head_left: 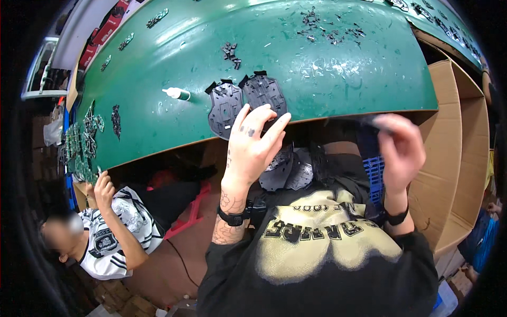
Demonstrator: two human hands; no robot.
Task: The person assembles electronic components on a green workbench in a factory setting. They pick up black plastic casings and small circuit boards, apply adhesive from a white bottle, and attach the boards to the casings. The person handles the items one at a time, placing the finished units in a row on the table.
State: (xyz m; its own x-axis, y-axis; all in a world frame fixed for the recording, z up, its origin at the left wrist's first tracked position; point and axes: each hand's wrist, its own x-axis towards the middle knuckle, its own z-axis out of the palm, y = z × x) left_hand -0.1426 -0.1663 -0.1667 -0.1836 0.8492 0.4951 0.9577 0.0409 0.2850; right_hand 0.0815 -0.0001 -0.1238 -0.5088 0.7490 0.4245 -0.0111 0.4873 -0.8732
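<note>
Black plastic plates (247,103), flat and moulded with cut-outs, lie side by side at the near edge of the green table (317,68), partly overhanging it; at far left a co-worker in a black-and-white shirt (113,238) sits low beside the table, one hand (103,187) raised to a cluster of green circuit boards (82,142) at the table's edge; farther along the surface rests a small white-tipped glue bottle (177,94), lying on its side, just left of the plates; the left hand (253,145), fingers spread wide, reaches up to the plates, its fingertips touching the lower edge of the right-hand one; more dark plates (288,169) sit in the person's lap below the table edge; small black parts (330,29) lie scattered on the far side of the table; the right hand (401,150), blurred, is raised with fingers pinched together, though whether it grips anything cannot be told; a blue crate (374,174) shows beside it, and a large open cardboard box (459,158) stands at far right.
</note>
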